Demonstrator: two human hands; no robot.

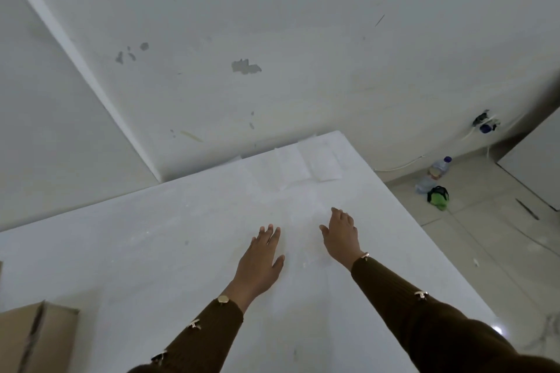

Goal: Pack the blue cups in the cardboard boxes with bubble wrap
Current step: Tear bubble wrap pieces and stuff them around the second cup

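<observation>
Fingers [269, 235] of the left hand [260, 263] are lying stretched out and slightly spread, palm down, holding nothing, over the white worktop [121, 251]. Those of the right hand [341, 236] are also extending loosely, a little curled at the tips, with the thumb pointing inward and nothing in their grip. Both hands are hovering or resting near the middle of the worktop, just apart from each other; whether they are actually touching the surface I cannot tell. Dark brown ribbed sleeves [424, 321] with small gold ornaments are covering both forearms.

Faint, nearly transparent sheets of what is looking like bubble wrap [306, 163] are lying flat at the far edge of the worktop, well beyond the hands. A corner of a cardboard box [33, 339] is showing at the lower left, beside the left sleeve. Blue cups are not appearing anywhere in view.

On the tiled floor [485, 236] to the right, a plastic water bottle [435, 172] is lying near the wall, with a green and black object [438, 197] just beside it.
</observation>
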